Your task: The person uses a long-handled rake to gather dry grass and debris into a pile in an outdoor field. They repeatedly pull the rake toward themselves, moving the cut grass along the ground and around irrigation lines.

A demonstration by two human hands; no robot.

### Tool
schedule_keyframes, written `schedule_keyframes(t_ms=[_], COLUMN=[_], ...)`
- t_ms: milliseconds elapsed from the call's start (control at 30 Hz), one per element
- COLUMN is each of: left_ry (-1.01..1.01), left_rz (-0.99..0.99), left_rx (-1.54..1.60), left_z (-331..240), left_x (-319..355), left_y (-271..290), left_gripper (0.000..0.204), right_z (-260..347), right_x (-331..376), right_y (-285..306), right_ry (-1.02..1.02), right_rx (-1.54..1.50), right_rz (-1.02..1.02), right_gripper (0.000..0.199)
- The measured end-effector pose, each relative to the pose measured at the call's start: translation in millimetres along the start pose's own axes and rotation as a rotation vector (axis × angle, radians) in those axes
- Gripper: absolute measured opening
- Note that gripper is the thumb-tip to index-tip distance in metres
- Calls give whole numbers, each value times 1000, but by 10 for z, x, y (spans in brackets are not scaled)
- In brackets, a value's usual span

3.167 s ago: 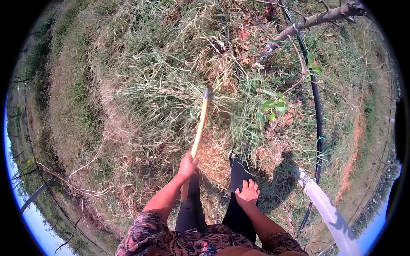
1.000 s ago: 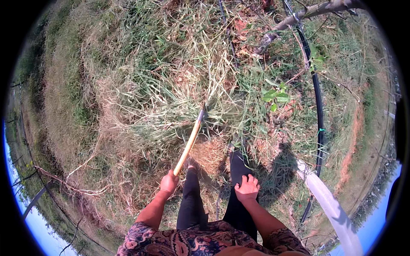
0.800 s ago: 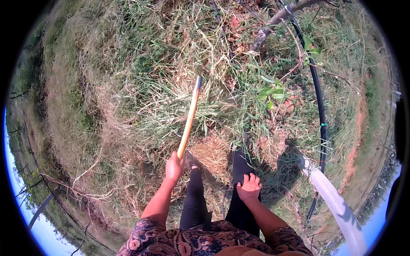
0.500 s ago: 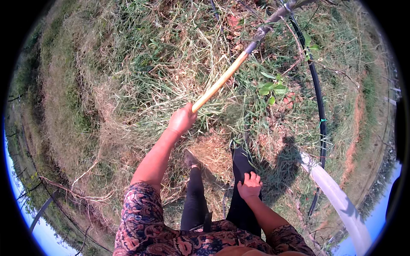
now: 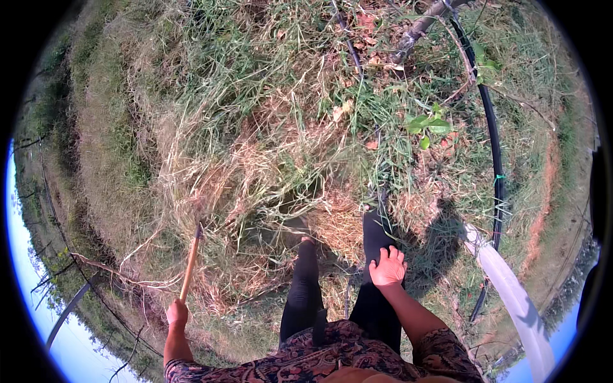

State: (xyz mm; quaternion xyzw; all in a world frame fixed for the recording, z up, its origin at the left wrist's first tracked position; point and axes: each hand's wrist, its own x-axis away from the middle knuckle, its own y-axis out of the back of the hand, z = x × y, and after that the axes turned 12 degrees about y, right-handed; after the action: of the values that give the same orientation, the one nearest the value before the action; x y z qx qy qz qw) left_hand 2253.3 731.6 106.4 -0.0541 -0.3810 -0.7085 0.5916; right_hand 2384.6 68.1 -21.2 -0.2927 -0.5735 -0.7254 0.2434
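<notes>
My left hand (image 5: 177, 312) is out at the lower left, wrapped round the end of a wooden-handled tool (image 5: 190, 268). The handle is pale orange-brown and points up and away. Its dark metal neck meets a heap of cut grass (image 5: 223, 182); the head is lost among the stems, so its kind cannot be made out. Fingers spread, my right hand (image 5: 388, 267) rests on my bent right leg (image 5: 375, 236), in dark trousers, holding nothing. Loose dry and green stems lie over my left foot.
A black hose (image 5: 493, 147) with a green tie curves down the right side. Beside it stand a leafy shoot (image 5: 429, 122) and a woody trunk (image 5: 421, 29). A whitish tube (image 5: 511, 287) slants across the lower right. Dry twigs (image 5: 121, 277) lie at the left.
My left hand has swept the tool from the upper middle down to the lower left. Cut grass has shifted leftward and toward my feet. My right hand stays on my leg.
</notes>
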Motion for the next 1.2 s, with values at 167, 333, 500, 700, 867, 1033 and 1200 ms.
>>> schedule_keyframes(t_ms=[167, 333, 500, 700, 867, 1033, 1200], left_ry=[-187, -832, -881, -184, 113, 138, -119], left_rz=[-41, -12, 84, 101, 35, 342, 579], left_rx=[343, 496, 350, 117, 232, 1015, 1423], left_z=[-1409, -4203, -4662, -914, 1378, 877, -478], left_x=[310, 910, 684, -513, 61, 666, 800], left_y=[239, 1296, 1351, 25, -667, -534, -45], left_gripper=[26, 27, 22, 24, 23, 13, 18], right_z=[22, 102, 243, 555, 739, 1275, 1720], right_x=[12, 85, 160, 148, 252, 408, 705], right_y=[73, 18, -116, -98, 97, 543, 304], right_ry=[2, -17, -40, -59, -95, -18, 136], right_rx=[-18, -14, 25, 10, 43, 49, -34], right_rz=[11, 6, 11, 44, -5, 63, 206], right_gripper=[52, 52, 48, 48, 59, 67, 63])
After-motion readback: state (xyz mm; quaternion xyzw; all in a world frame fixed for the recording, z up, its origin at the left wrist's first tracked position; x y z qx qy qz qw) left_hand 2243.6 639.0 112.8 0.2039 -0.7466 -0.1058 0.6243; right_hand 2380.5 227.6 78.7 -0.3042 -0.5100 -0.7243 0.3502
